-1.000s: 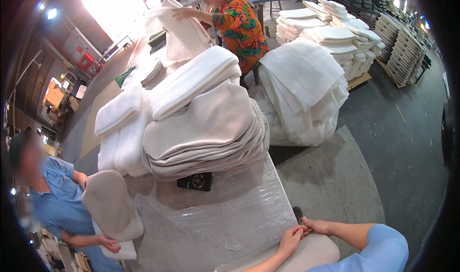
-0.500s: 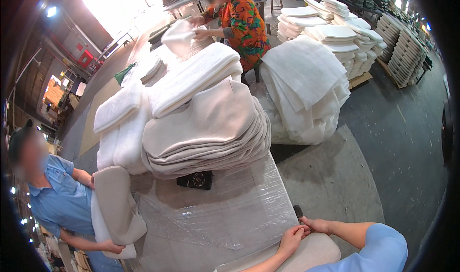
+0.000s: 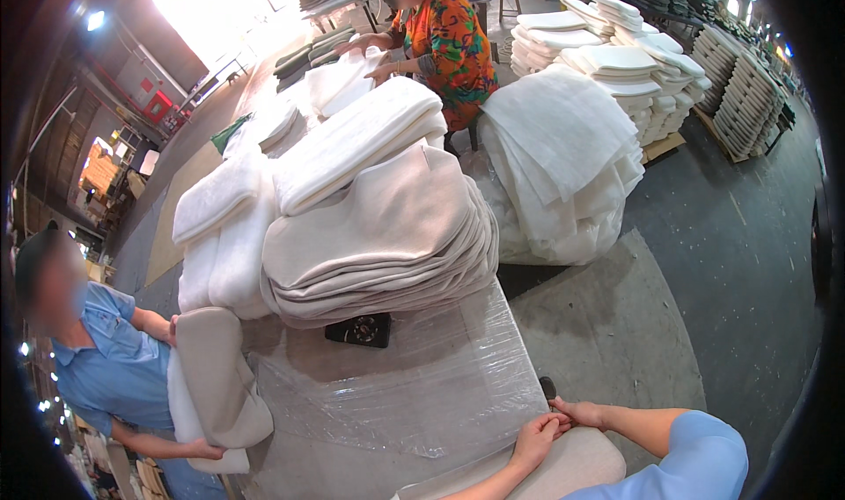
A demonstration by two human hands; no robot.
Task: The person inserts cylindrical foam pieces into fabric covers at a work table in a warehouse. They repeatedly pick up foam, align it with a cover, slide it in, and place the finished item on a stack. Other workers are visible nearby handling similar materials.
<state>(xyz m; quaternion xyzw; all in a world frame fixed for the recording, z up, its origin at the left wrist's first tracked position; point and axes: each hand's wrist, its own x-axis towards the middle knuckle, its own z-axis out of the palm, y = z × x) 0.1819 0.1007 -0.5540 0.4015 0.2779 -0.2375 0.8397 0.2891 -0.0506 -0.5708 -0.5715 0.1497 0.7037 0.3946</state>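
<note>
Near the lower right table corner, my left hand (image 3: 534, 440) and my right hand (image 3: 576, 412) meet with fingers pinched together. Whatever is between the fingertips is too small to make out. Just under them lies a beige fabric cover (image 3: 585, 460), its rounded end showing beyond my left forearm. A small dark object (image 3: 547, 387) shows just beyond my right fingertips; its kind is unclear. Ahead of me the table (image 3: 422, 390) is covered with clear plastic film. On it stands a tall stack of beige covers (image 3: 378, 227), with a flat black device (image 3: 359, 331) at its near edge.
Folded white padding (image 3: 361, 143) lies behind the beige stack. At left a co-worker in blue (image 3: 114, 368) holds a beige cover (image 3: 216, 377) with white padding. Another in a bright patterned top (image 3: 453, 55) handles white sheets (image 3: 339, 82). A draped white pile (image 3: 563, 157) stands beside the table.
The far co-worker has lowered the white sheet onto the pile. At left, the co-worker's beige cover has shifted slightly right. My hands keep the same place.
</note>
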